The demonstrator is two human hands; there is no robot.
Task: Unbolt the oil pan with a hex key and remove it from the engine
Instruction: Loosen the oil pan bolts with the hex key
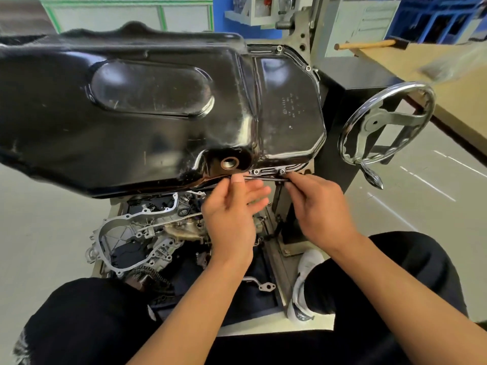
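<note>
The thin black hex key (263, 178) is mostly hidden by fingers, and its tip is lost at the near flange of the glossy black steel oil pan (147, 106), which sits on the grey engine (123, 233). The right hand (321, 206), knuckles up, has its grip curled round the key. The left hand (232, 214) pinches the other end, its remaining fingers spread. Four silver flange bolts (256, 171) show.

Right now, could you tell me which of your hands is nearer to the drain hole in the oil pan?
Left. The left hand is below the drain hole, at one end of the hex key; the right hand pinches its other end, under a flange bolt.
</note>
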